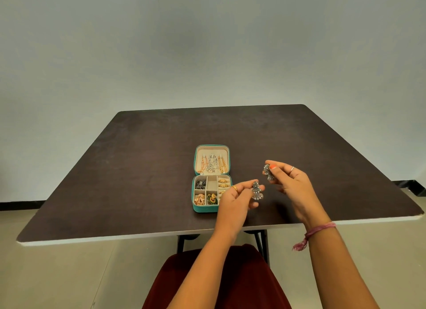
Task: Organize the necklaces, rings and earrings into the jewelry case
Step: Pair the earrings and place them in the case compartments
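Note:
A teal jewelry case (205, 209) lies open on the dark table (138, 182). Necklaces (213, 163) hang in its lid. Its tray compartments hold dark earrings (200, 184), gold earrings (200, 199), green and gold earrings (212, 198) and rings (223, 183). My left hand (237, 199) pinches a silver dangling earring (256, 191) just right of the case and hides the tray's right corner. My right hand (290, 182) pinches a matching silver earring (268, 172) a little higher and further right.
The table's near edge (138, 236) runs below my wrists, with its dark legs (261, 242) underneath. A plain wall stands behind the table. My lap in dark red cloth (219, 278) fills the bottom middle.

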Available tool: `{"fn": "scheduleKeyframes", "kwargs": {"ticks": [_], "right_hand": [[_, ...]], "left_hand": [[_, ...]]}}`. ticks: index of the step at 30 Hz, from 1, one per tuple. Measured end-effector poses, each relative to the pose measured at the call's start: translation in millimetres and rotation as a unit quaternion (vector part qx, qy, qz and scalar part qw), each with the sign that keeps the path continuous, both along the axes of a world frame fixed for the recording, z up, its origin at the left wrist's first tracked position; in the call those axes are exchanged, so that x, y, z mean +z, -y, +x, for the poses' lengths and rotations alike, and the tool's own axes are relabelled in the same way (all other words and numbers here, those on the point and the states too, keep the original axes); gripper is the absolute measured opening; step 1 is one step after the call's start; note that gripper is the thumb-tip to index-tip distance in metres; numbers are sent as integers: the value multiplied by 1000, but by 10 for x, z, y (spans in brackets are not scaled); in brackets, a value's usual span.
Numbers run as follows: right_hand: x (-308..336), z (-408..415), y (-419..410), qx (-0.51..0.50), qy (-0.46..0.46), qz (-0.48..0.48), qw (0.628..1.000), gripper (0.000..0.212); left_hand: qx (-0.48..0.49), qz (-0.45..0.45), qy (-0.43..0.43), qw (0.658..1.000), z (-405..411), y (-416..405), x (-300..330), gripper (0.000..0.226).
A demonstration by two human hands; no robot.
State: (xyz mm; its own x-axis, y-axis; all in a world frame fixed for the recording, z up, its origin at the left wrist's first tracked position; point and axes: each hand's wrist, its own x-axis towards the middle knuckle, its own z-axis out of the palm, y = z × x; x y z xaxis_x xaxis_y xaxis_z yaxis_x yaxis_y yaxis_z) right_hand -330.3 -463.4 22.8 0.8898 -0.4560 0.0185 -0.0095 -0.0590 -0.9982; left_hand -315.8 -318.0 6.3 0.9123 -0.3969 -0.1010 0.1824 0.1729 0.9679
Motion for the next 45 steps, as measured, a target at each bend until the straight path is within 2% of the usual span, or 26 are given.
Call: {"fn": "scheduleKeyframes", "kwargs": {"ticks": [5, 10, 20, 30, 34, 42, 45], "right_hand": [[32, 17, -59, 9, 10, -8, 1000, 19], [35, 46, -76, 39, -20, -13, 999, 15], [54, 111, -95, 85, -37, -62, 994, 8], [29, 174, -156, 113, -33, -103, 988, 14], [29, 204, -173, 110, -26, -108, 988, 15], [-13, 249, -159, 106, -32, -113, 988, 14], [-26, 264, -152, 103, -33, -112, 988, 14]], "left_hand": [[-2, -22, -2, 1000, 56, -164, 53, 22], [-3, -32, -12, 999, 89, -267, 89, 24], [18, -1, 9, 1000, 304, -527, 168, 16], [46, 187, 44, 980, 762, -857, 216, 20], [40, 280, 80, 956, 873, -860, 182, 12], [13, 386, 82, 919, 1065, -769, 204, 10], [-6, 439, 99, 893, 1097, -720, 237, 5]]}}
